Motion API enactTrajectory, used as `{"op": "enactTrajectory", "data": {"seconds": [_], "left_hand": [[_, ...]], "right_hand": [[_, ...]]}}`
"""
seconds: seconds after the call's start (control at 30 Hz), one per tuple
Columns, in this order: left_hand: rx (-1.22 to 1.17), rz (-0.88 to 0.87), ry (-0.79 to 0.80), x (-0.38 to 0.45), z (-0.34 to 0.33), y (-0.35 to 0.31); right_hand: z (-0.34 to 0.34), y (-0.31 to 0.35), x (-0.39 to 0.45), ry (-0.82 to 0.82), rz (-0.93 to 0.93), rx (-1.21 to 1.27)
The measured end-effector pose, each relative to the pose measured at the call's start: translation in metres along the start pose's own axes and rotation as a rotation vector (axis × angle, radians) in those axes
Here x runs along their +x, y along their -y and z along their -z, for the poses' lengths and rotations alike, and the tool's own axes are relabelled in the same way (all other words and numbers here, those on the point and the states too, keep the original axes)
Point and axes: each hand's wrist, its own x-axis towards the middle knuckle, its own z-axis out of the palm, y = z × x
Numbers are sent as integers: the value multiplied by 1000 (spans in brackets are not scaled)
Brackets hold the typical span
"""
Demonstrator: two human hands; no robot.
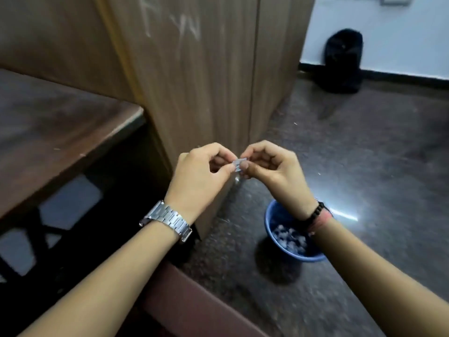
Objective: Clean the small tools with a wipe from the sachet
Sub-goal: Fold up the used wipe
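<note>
Two bare arms reach up from the bottom of the view and meet in the middle. The left hand [199, 171] and the right hand [269, 166] both pinch one small silvery sachet [237, 164]. On each hand the thumb and first finger are pressed together on it, and the other fingers are curled in. The sachet sits right between the two hands, with the left hand at its 9 o'clock and the right hand at its 3 o'clock. It is blurry, so it is hard to tell if it is torn open.

The left wrist wears one shiny metal watch [166, 221]. The right wrist wears one black bead band [313, 211] and one pink string beside it.

At 5 o'clock from the hands, one blue bin [273, 229] stands on the dark floor [364, 154], with pale scraps inside. The right arm hides part of its rim.

At 9 o'clock is one brown table [60, 132]. Behind the hands stands a tall wooden cupboard [206, 81]. Far off at 1 o'clock, one black bag [342, 59] leans on the white wall.
</note>
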Motion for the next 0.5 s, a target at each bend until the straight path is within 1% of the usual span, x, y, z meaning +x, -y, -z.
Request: {"op": "enactTrajectory", "data": {"seconds": [0.1, 0.17, 0.27, 0.3, 0.4, 0.5], "left_hand": [[132, 38, 190, 4, -41, 2], [250, 38, 268, 4, -57, 5], [407, 25, 402, 5, -80, 9], [449, 10, 435, 6, -84, 11], [570, -96, 551, 8, -99, 17], [651, -212, 673, 9, -112, 22]], "right_hand": [[46, -69, -32, -183, -235, 6], [73, -115, -57, -330, -432, -8], [112, -177, -97, -535, -691, -168], [121, -190, -106, -571, -746, -223], [138, -224, -122, -633, -892, -279], [144, -241, -125, -636, -1053, -322]]}}
